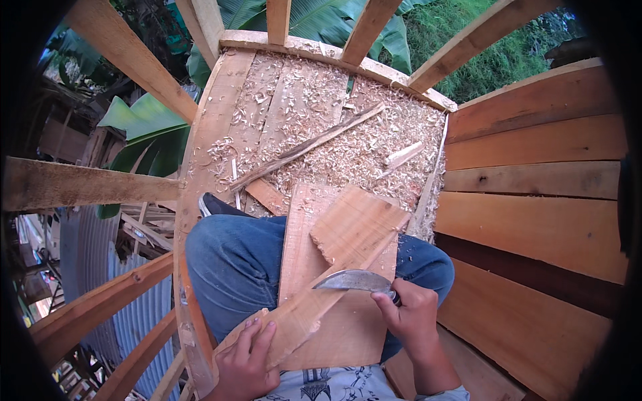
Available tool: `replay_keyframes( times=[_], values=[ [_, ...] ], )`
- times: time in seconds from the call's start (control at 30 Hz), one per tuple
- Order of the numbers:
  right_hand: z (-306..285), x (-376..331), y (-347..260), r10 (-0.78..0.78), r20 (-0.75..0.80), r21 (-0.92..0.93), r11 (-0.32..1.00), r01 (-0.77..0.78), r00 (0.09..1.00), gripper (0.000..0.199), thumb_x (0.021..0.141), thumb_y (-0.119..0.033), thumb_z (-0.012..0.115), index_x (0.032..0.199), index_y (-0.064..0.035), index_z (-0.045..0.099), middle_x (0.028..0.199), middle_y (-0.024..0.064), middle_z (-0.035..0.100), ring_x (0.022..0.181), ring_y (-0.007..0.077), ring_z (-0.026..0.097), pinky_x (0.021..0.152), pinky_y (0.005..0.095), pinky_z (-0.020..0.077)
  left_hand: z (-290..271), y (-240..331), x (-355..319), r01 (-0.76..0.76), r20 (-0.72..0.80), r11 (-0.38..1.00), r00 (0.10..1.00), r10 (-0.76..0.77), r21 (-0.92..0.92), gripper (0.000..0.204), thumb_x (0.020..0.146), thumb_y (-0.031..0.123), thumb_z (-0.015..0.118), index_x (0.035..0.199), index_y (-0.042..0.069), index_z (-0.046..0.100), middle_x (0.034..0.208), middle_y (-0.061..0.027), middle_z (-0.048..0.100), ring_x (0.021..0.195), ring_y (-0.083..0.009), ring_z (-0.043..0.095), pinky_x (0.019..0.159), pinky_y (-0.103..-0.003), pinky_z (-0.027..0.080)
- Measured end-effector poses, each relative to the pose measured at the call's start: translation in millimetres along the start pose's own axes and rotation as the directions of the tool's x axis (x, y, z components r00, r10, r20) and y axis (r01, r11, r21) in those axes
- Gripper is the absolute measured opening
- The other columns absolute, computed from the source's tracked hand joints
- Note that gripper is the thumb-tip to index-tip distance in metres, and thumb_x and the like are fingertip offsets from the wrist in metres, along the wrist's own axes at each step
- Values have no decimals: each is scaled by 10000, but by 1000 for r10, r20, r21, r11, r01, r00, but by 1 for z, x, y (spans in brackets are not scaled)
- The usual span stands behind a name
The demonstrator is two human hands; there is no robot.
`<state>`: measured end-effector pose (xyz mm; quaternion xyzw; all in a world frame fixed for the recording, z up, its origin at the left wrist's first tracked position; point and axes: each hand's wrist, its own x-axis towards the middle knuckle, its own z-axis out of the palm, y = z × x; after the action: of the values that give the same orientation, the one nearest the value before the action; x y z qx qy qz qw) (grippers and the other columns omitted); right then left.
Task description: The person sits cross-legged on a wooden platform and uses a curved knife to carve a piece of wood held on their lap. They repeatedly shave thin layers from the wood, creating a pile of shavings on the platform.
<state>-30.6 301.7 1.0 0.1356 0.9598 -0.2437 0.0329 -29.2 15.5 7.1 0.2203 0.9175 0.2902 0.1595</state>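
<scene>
Your left hand: the left hand (pixel 247 364), at the near left, is clamped on the narrow end of a paddle-shaped piece of wood (pixel 361 224), fingertips laid over its upper face, the thumb hard to make out.
Your right hand: the right hand (pixel 409 313), at the near right, is wrapped around the dark handle of a knife (pixel 351 281), its curved blade pointing left.
Blade: lies across the paddle-shaped piece where the broad head narrows; whether the edge bites into the wood, you cannot tell from this view.
Workpiece: slants over your lap from near left to far right, its broad head at the far end, the head's left edge ragged, a pale rough patch on the narrow part's right edge.
Lap: a wide board (pixel 358 334) sits beneath the workpiece, between the knees of your blue jeans (pixel 231 257); a dark shoe (pixel 224 206) shows beyond your left knee.
Floor: curled shavings (pixel 314 107) litter the planks (pixel 231 83) ahead of you, where a long stick (pixel 307 146) lies aslant, a short pale offcut (pixel 403 156) to its right and a small flat piece (pixel 266 195) by its near end.
Surroundings: wooden slats (pixel 87 184) rise left and far, a plank wall (pixel 535 220) stands right, and broad green leaves (pixel 144 117) hang outside at left.
</scene>
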Motion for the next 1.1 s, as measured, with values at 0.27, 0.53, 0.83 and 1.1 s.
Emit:
replay_keyframes(
  times=[0.27,0.53,0.83,1.1],
  values=[
    [-8,28,45,104,-199,-117,985,-129,974,520,824,-482,687,627,-32,518,528,149,483,503,341,512,476,419,395,0,3,1,-16,1,1000,1000,16,25,610,581,82,611,1178,-44,596,1080,-238,605,985,-405,660,817,-408,570],
    [-5,22,32,100,-219,-86,989,-122,970,484,829,-431,706,626,-34,519,532,142,486,483,330,506,465,391,393,-4,3,2,0,5,1000,1000,0,0,579,598,76,623,1165,-37,602,1078,-221,613,993,-378,666,810,-400,572],
    [-3,36,46,29,-172,-40,999,-37,985,465,859,-391,686,660,-10,507,533,112,506,461,268,497,452,345,380,-2,1,-1,-22,-26,1000,999,23,18,583,603,76,640,1173,-37,595,1070,-226,614,950,-384,674,768,-388,581],
    [7,20,9,-166,-81,180,967,178,983,379,800,-280,750,663,-8,526,552,139,454,457,270,480,449,337,376,-16,1,7,86,58,992,995,-81,-94,550,630,54,659,1173,-10,597,1087,-200,628,889,-349,684,710,-378,574]
  ],
)
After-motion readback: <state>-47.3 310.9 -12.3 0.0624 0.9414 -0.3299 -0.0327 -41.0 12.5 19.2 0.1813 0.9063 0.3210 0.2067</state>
